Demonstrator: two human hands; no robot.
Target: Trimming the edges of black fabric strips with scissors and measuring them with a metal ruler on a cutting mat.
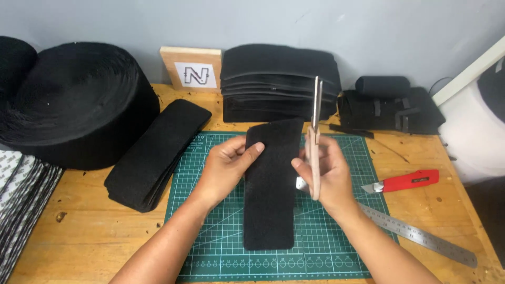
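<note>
The left hand [227, 165] pinched the upper left edge of a black felt strip [270, 202], thumb on top and fingers closed behind it. The strip lay lengthwise over the middle of the green cutting mat [326, 247]. The right hand [327, 173], at the strip's right edge, was clamped on scissors [315, 137] that pointed up toward the wall. Left of the mat lay a stack of strips [158, 152] beside a big felt roll [73, 100]. Right of the mat sat a red knife [407, 181] and a steel ruler [421, 236] on the table [79, 231].
</note>
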